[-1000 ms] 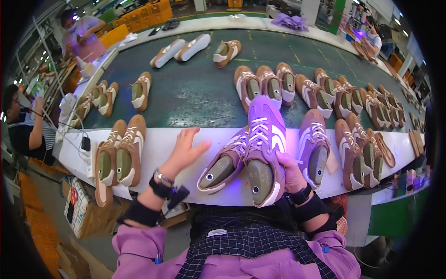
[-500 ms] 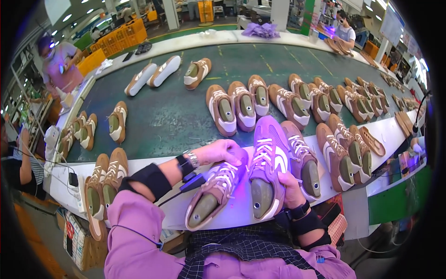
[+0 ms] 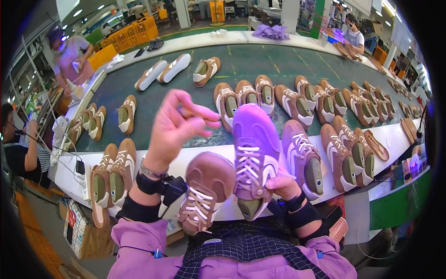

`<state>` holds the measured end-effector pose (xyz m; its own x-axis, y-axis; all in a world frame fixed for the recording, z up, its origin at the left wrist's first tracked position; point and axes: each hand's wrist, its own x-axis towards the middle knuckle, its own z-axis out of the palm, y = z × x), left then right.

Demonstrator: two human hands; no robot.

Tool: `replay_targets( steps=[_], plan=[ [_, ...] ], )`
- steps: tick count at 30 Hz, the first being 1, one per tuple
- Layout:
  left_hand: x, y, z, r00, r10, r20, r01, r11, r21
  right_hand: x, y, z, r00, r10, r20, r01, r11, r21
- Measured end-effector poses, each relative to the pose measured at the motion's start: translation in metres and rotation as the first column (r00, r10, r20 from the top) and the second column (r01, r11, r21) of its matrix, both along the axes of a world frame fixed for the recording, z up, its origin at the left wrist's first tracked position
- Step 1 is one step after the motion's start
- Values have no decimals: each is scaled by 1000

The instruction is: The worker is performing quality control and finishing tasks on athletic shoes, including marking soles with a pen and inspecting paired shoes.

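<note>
My right hand (image 3: pixel 284 186) is closed around the side of a brown sneaker (image 3: pixel 251 162) with white laces, an olive last inside and its toe tilted up. Purple light falls on that toe. Beside it, a second brown sneaker (image 3: pixel 209 179) stands with its toe raised, close in front of me; what supports it I cannot tell. Above this shoe my left hand (image 3: pixel 179 128) is lifted, empty, with thumb and forefinger extended and a little apart. Just right of my right hand, another brown sneaker (image 3: pixel 304 160) rests on the white ledge (image 3: pixel 197 153).
Rows of similar sneakers (image 3: pixel 297 104) fill the green belt's right side (image 3: pixel 186 125). Two shoes (image 3: pixel 123 169) and a loose sole (image 3: pixel 100 214) lie at the ledge's left. More sneakers (image 3: pixel 346 156) stand on its right. Co-workers (image 3: pixel 74 58) work around the belt.
My left hand has let go of the left sneaker's toe and risen. That sneaker's toe now faces me more. The right-hand sneaker has shifted left and tipped further upright.
</note>
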<state>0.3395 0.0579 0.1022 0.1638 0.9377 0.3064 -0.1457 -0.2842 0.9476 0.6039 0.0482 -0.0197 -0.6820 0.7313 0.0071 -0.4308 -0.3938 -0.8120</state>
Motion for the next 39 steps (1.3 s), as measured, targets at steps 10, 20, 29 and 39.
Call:
replay_targets(
  steps=[10, 20, 29, 39],
  plan=[
    [-14, -97, -107, 857, -510, 77, 469, 709, -527, -7, -15, -3, 998, -53, 39, 56, 995, -78],
    [-12, -66, -135, 800, -337, 497, 529, 788, -316, -18, 7, -13, 951, -289, -109, 286, 957, -45],
    [-10, -32, -98, 534, 249, 808, -54, 964, -261, -46, 42, 44, 779, -524, -343, 459, 850, -257],
    [10, -52, -120, 565, 473, 676, -216, 876, -432, -57, 28, 27, 809, -526, -262, 465, 846, -261]
  ],
)
